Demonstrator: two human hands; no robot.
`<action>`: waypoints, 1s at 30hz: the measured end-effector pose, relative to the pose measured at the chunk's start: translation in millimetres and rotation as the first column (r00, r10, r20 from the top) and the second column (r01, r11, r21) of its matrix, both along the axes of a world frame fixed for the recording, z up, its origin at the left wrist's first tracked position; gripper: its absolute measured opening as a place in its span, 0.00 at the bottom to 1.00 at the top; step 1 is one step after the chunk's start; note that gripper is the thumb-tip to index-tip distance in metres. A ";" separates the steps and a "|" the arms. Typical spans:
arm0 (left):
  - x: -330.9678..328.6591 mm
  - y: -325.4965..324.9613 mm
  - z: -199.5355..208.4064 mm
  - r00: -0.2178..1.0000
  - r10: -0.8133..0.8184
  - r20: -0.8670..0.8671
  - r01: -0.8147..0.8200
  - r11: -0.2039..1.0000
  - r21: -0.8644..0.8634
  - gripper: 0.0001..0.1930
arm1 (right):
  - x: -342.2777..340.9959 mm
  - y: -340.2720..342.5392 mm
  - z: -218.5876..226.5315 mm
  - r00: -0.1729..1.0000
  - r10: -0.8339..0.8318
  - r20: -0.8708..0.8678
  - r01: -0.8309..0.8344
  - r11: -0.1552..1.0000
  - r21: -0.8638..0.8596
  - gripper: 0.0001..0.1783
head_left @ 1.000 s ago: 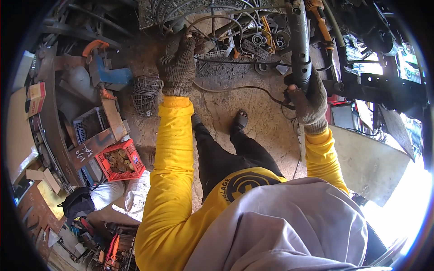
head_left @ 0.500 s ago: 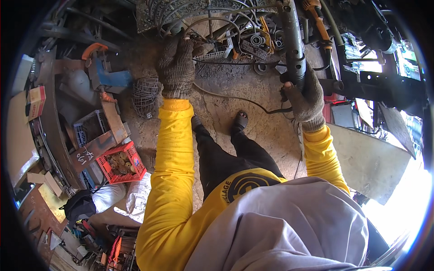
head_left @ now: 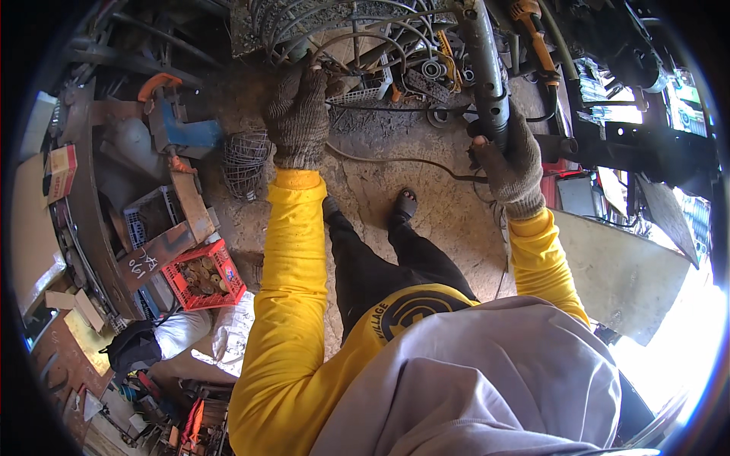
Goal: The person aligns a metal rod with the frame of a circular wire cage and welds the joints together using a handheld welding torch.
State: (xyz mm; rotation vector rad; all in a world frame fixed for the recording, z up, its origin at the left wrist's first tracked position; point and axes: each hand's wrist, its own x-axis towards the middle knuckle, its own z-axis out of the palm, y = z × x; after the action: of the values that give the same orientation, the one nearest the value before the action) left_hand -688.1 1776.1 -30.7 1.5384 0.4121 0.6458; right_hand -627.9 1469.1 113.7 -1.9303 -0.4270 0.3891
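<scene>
My left hand (head_left: pixel 298 118), in a grey-brown knitted glove, is closed around the near end of a bent metal rod that belongs to a curved rod frame (head_left: pixel 357 36). The frame arches away from me at the top of the head view. On the right, my gloved right hand (head_left: pixel 513 166) is wrapped around the near end of a thick grey metal tube (head_left: pixel 487 72). Holes show along the tube's side. Its far end runs up to the top edge, next to the rod frame; whether the two touch I cannot tell.
An orange power tool (head_left: pixel 536 38) hangs right of the tube. Beyond my hands lie metal rings (head_left: pixel 433 70) and a white plastic basket (head_left: pixel 365 93). A cable (head_left: pixel 395 159) crosses the floor. At left are a wire bundle (head_left: pixel 245 163) and a red crate (head_left: pixel 204 275) of metal parts.
The tube's far end has swung slightly left, and my right hand has shifted a little left with it. The cable near that hand has moved slightly. My left hand stays almost still.
</scene>
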 end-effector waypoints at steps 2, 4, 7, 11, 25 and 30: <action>0.6 0.3 -5.5 0.998 0.056 -0.022 -0.049 0.965 0.258 0.15 | 1.0 -0.9 -2.6 0.999 0.005 0.038 -0.005 1.000 0.003 0.36; 0.4 -0.6 -5.5 0.995 0.082 -0.059 -0.060 0.947 0.316 0.16 | 1.9 -1.6 -4.9 0.998 0.005 0.057 -0.005 1.000 0.009 0.36; 2.7 -4.0 -0.3 0.990 0.120 -0.076 -0.091 0.946 0.311 0.15 | 2.6 -1.6 -5.1 0.999 -0.002 0.041 0.001 1.000 0.022 0.36; 2.3 -1.6 -2.1 0.990 0.137 -0.023 -0.123 0.944 0.306 0.14 | 3.3 -0.3 -5.4 1.000 -0.005 0.027 0.004 0.999 0.040 0.36; 2.2 -27.3 61.0 0.994 0.107 0.006 -0.101 0.957 -0.272 0.12 | 1.4 -3.0 -9.4 0.999 -0.008 0.052 0.005 0.998 0.057 0.35; 0.7 -30.8 70.5 0.994 0.099 -0.039 -0.107 0.938 -0.329 0.13 | 1.9 -3.4 -9.9 0.999 -0.004 0.054 0.001 0.998 0.067 0.36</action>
State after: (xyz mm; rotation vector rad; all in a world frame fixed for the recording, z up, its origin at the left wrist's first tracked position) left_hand -687.3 1745.2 39.8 1.2095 0.5906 0.6062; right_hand -626.0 1465.7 103.8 -1.8790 -0.4671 0.3180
